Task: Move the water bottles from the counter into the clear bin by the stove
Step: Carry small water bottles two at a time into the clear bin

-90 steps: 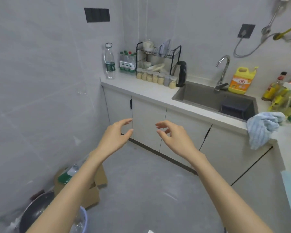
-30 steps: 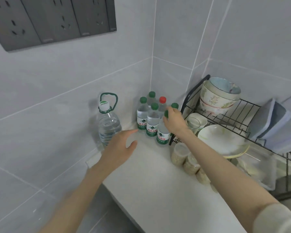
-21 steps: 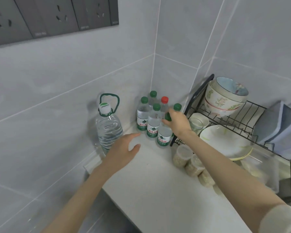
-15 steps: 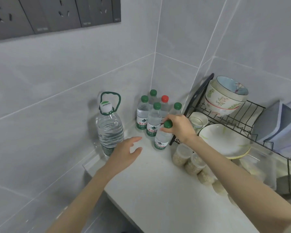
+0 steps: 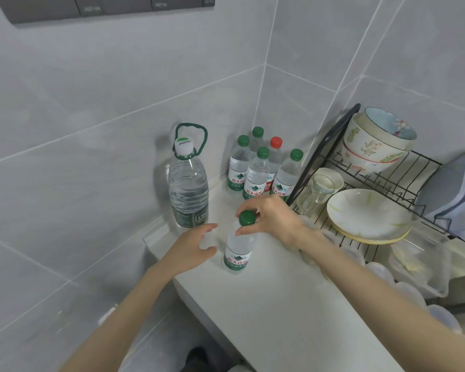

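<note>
A small green-capped water bottle (image 5: 238,251) stands on the white counter (image 5: 274,312), pulled away from the group. My right hand (image 5: 273,218) grips its neck just under the cap. My left hand (image 5: 192,247) is spread open a little to the left of the bottle's body, touching nothing. Several small bottles (image 5: 261,173) remain clustered in the corner, one with a red cap (image 5: 276,142). A large bottle with a green carry loop (image 5: 188,189) stands by the left wall. The clear bin is not in view.
A black wire dish rack (image 5: 381,183) holds stacked bowls (image 5: 376,143), a plate (image 5: 368,213) and a glass (image 5: 316,194) at the right. Small lidded jars (image 5: 379,272) line the rack's front. Tiled walls close the corner; the counter's left edge drops off near my left wrist.
My right hand has drawn the green-capped bottle out of the cluster toward me. My left hand has moved in close beside it.
</note>
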